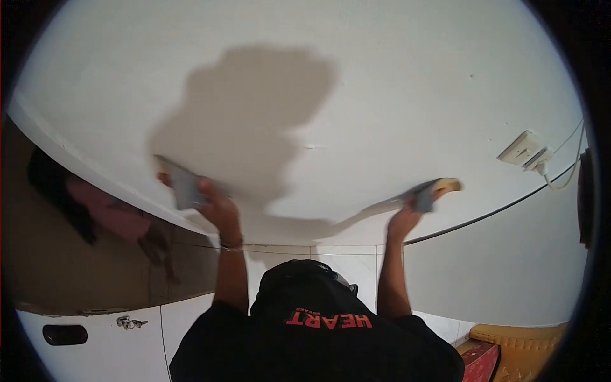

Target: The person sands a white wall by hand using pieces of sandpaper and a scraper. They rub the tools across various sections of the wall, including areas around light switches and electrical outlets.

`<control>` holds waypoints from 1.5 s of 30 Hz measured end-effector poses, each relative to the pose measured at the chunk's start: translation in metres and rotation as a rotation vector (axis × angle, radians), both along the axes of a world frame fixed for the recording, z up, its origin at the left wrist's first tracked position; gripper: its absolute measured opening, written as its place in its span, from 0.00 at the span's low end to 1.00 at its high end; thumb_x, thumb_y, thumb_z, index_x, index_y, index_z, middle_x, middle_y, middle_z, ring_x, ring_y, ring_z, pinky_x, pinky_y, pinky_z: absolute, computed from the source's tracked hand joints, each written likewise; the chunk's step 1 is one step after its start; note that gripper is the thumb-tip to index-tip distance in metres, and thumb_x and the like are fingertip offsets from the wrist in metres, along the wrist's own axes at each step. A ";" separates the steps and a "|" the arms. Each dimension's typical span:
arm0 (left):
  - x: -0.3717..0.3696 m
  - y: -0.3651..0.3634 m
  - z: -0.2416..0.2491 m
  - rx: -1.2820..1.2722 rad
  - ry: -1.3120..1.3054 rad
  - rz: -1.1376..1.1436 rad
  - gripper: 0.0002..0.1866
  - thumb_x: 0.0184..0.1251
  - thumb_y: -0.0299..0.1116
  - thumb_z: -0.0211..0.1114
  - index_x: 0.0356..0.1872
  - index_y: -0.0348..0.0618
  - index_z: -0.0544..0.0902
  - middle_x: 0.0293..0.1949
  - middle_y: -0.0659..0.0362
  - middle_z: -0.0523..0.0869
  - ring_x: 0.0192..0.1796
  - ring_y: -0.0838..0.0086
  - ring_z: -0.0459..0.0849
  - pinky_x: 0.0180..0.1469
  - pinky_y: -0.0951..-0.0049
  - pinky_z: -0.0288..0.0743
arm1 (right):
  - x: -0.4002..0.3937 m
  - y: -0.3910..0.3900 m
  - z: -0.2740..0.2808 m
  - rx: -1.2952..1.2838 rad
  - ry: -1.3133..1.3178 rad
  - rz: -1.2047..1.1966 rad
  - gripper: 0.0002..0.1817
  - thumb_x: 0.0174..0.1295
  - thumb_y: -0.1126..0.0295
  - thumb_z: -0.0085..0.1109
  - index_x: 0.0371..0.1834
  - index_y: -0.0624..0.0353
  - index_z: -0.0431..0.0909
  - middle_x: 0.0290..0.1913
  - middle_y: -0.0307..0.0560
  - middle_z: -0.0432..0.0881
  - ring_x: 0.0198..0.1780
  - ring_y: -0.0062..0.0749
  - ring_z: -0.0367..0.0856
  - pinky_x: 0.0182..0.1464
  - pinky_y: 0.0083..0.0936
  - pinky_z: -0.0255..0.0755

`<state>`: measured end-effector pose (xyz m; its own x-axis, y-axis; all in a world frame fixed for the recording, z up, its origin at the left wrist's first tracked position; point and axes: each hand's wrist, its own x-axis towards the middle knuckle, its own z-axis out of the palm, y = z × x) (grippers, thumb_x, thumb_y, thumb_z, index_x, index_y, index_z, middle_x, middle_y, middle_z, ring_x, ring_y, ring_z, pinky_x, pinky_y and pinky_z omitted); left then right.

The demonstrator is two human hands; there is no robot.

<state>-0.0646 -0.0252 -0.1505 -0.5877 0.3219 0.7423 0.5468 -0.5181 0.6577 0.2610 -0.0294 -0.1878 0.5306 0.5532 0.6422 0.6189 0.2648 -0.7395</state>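
Note:
My left hand is closed around a grey sheet with a yellowish edge, against the pale wall on the left. Its fingers wrap over the sheet, and a band circles the wrist. On the right, my right hand grips a second grey piece, which has a yellow part at its outer end. Both pieces are a little blurred, so their exact kind cannot be made out. Each one lies at or very near the wall surface. A black shirt with red lettering covers my body below.
A socket plate with a plugged-in white cable is on the wall at right. At left, a person in pink shows against a dark area. A white door with keys and yellow upholstery fill the lower corners.

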 end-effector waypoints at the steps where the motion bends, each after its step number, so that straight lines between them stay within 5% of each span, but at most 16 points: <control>1: -0.021 -0.003 0.001 -0.155 -0.362 -0.203 0.39 0.70 0.48 0.45 0.68 0.34 0.36 0.71 0.51 0.39 0.71 0.63 0.44 0.69 0.65 0.42 | 0.035 0.011 -0.005 -0.011 0.253 -0.023 0.28 0.67 0.69 0.40 0.67 0.69 0.48 0.69 0.60 0.49 0.70 0.44 0.49 0.68 0.31 0.44; 3: -0.053 0.002 -0.008 -0.303 -0.716 -0.417 0.38 0.71 0.47 0.45 0.68 0.34 0.36 0.71 0.51 0.37 0.71 0.63 0.42 0.69 0.65 0.41 | 0.054 0.017 0.045 0.151 0.499 -0.103 0.28 0.70 0.57 0.36 0.58 0.77 0.58 0.51 0.58 0.70 0.47 0.39 0.68 0.54 0.32 0.63; 6: -0.025 0.019 -0.033 -0.412 -0.379 -0.286 0.38 0.71 0.48 0.45 0.68 0.33 0.39 0.69 0.48 0.47 0.67 0.62 0.54 0.65 0.67 0.52 | 0.045 0.018 0.061 0.046 0.578 -0.047 0.29 0.69 0.55 0.38 0.60 0.74 0.58 0.58 0.62 0.65 0.58 0.43 0.64 0.63 0.32 0.53; 9: 0.085 0.011 0.014 -0.125 0.207 0.375 0.39 0.70 0.49 0.47 0.68 0.32 0.41 0.61 0.46 0.63 0.55 0.64 0.69 0.56 0.68 0.64 | -0.001 0.003 0.018 0.034 0.111 0.067 0.34 0.59 0.69 0.51 0.65 0.74 0.48 0.67 0.65 0.49 0.69 0.50 0.49 0.68 0.36 0.43; 11: 0.097 0.008 0.020 -0.092 0.275 0.198 0.37 0.70 0.47 0.46 0.69 0.36 0.40 0.70 0.46 0.40 0.72 0.59 0.40 0.69 0.66 0.39 | 0.005 -0.013 -0.001 0.018 -0.109 0.173 0.39 0.55 0.74 0.55 0.67 0.72 0.44 0.70 0.65 0.44 0.71 0.51 0.42 0.70 0.37 0.37; 13: 0.071 0.011 0.043 -0.042 0.148 0.112 0.36 0.70 0.47 0.46 0.68 0.36 0.41 0.70 0.46 0.40 0.72 0.59 0.39 0.70 0.65 0.38 | 0.050 -0.016 -0.021 -0.173 -0.580 0.031 0.43 0.47 0.79 0.57 0.67 0.70 0.45 0.70 0.63 0.42 0.72 0.51 0.39 0.70 0.39 0.35; 17: 0.034 0.018 0.055 -0.035 -0.387 -0.208 0.39 0.69 0.47 0.49 0.67 0.32 0.42 0.70 0.45 0.43 0.72 0.63 0.40 0.70 0.70 0.35 | 0.103 0.003 0.021 0.025 0.335 0.077 0.25 0.66 0.64 0.46 0.58 0.75 0.61 0.62 0.63 0.61 0.62 0.45 0.61 0.63 0.32 0.54; 19: 0.079 0.008 0.049 -0.046 -0.147 -0.047 0.38 0.69 0.46 0.49 0.67 0.31 0.42 0.70 0.44 0.44 0.72 0.62 0.41 0.70 0.69 0.37 | 0.113 0.018 0.020 -0.098 0.636 0.102 0.28 0.68 0.57 0.41 0.56 0.77 0.62 0.55 0.62 0.68 0.55 0.44 0.68 0.57 0.31 0.60; 21: 0.131 -0.005 0.028 -0.116 0.148 0.039 0.38 0.69 0.45 0.48 0.67 0.29 0.42 0.70 0.44 0.43 0.72 0.60 0.40 0.70 0.66 0.38 | 0.064 0.017 0.018 0.018 0.426 0.038 0.27 0.68 0.62 0.42 0.61 0.75 0.56 0.63 0.62 0.60 0.63 0.43 0.60 0.65 0.31 0.50; 23: 0.145 -0.016 -0.007 -0.234 0.369 0.019 0.35 0.69 0.42 0.47 0.66 0.26 0.45 0.69 0.43 0.44 0.72 0.55 0.41 0.70 0.59 0.35 | 0.028 0.003 -0.004 0.124 0.159 0.229 0.32 0.57 0.72 0.48 0.67 0.66 0.52 0.72 0.60 0.35 0.73 0.49 0.27 0.70 0.40 0.26; 26: 0.097 -0.011 0.001 -0.180 0.242 0.056 0.38 0.70 0.46 0.47 0.66 0.27 0.43 0.70 0.45 0.41 0.72 0.59 0.38 0.70 0.64 0.36 | 0.046 -0.014 -0.052 -0.170 -0.163 0.251 0.30 0.59 0.68 0.47 0.66 0.63 0.55 0.72 0.59 0.34 0.73 0.51 0.31 0.70 0.42 0.28; 29: 0.048 -0.004 0.031 -0.151 0.038 0.033 0.36 0.70 0.47 0.45 0.67 0.29 0.44 0.70 0.44 0.43 0.72 0.61 0.42 0.70 0.68 0.39 | 0.085 -0.002 -0.024 0.115 0.245 0.157 0.32 0.67 0.58 0.40 0.69 0.65 0.46 0.72 0.59 0.38 0.73 0.46 0.37 0.70 0.35 0.34; 32: 0.089 0.003 0.028 -0.110 0.103 0.174 0.34 0.71 0.44 0.46 0.66 0.29 0.47 0.70 0.44 0.44 0.72 0.60 0.45 0.70 0.66 0.41 | 0.083 0.006 0.003 0.172 0.456 0.078 0.31 0.67 0.69 0.39 0.69 0.68 0.39 0.69 0.60 0.49 0.69 0.44 0.51 0.69 0.32 0.41; 39: 0.094 -0.011 0.001 -0.241 0.603 0.147 0.27 0.66 0.38 0.50 0.64 0.38 0.61 0.68 0.40 0.48 0.71 0.51 0.45 0.68 0.48 0.35 | 0.003 -0.021 -0.030 -0.156 -0.335 0.243 0.39 0.55 0.84 0.46 0.70 0.63 0.39 0.72 0.58 0.37 0.73 0.47 0.35 0.70 0.36 0.33; 41: 0.051 -0.009 0.022 -0.169 0.454 0.155 0.29 0.68 0.42 0.48 0.64 0.34 0.59 0.69 0.42 0.49 0.71 0.53 0.45 0.69 0.54 0.35 | 0.004 -0.008 -0.015 0.013 0.182 0.184 0.37 0.57 0.81 0.43 0.70 0.63 0.38 0.72 0.57 0.36 0.73 0.46 0.34 0.70 0.35 0.32; 45: -0.016 0.001 0.028 -0.016 -0.005 0.010 0.36 0.68 0.42 0.50 0.66 0.29 0.46 0.69 0.43 0.47 0.72 0.55 0.43 0.70 0.59 0.34 | -0.002 0.018 -0.005 0.166 0.368 0.152 0.30 0.65 0.73 0.41 0.67 0.71 0.44 0.70 0.59 0.44 0.70 0.43 0.47 0.69 0.31 0.42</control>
<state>-0.0807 -0.0246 -0.1227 -0.5948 0.3278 0.7340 0.5482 -0.5024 0.6686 0.2591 -0.0111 -0.1926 0.6612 0.5478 0.5125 0.2665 0.4671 -0.8431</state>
